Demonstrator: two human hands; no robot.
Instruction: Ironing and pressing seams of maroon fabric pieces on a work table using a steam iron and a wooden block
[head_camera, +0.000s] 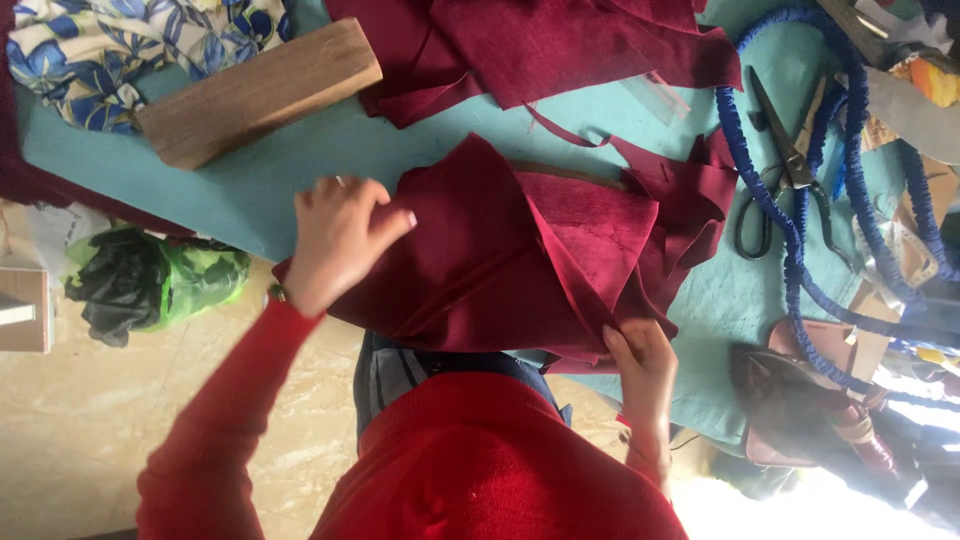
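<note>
A folded piece of dark red cloth (500, 250) lies on the teal table top (290, 165) at its near edge. My left hand (335, 240) presses down on the cloth's left part, fingers curled on the fabric. My right hand (640, 365) pinches the cloth's lower right corner at the table's edge. Both arms wear red sleeves.
More dark red cloth (560, 45) is piled at the back. A wooden block (255, 95) lies at the left beside flowered fabric (110, 50). Black scissors (785, 165) and a blue cord (790, 250) lie at the right. A green and black bag (150, 280) sits on the floor.
</note>
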